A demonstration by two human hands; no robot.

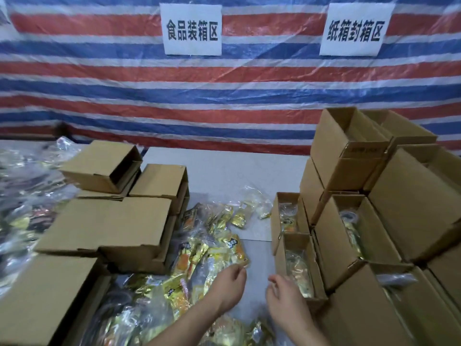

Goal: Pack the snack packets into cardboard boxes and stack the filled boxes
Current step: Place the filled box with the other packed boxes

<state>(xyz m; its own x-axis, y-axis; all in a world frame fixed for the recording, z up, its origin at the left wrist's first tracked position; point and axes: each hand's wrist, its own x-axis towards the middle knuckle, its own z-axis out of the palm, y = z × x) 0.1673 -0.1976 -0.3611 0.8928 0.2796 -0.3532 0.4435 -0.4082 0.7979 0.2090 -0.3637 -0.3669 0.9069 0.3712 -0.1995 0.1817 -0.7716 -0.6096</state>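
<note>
Shiny gold and yellow foil snack packets (pixel 199 250) are heaped on the grey surface (pixel 224 168), just ahead and to the left of the left hand (pixel 230 283). The pile's long axis runs from the near left towards the far right; single packets point every way. The left grip is loosely curled, its fingertips (pixel 240 269) at the near edge of an orange-printed packet (pixel 237 248); whether that packet is actually pinched cannot be told. The right hand (pixel 282 293) is held just beside an open brown cardboard box (pixel 299 265), fingers relaxed and holding nothing. That box lies lengthwise away from the person and contains bagged packets. Further open boxes with packets inside are stacked to the right (pixel 354 226), while closed and empty-looking brown cartons (pixel 112 226) are piled to the left. Clear plastic bags (pixel 22 196) are spread at the far left.
</note>
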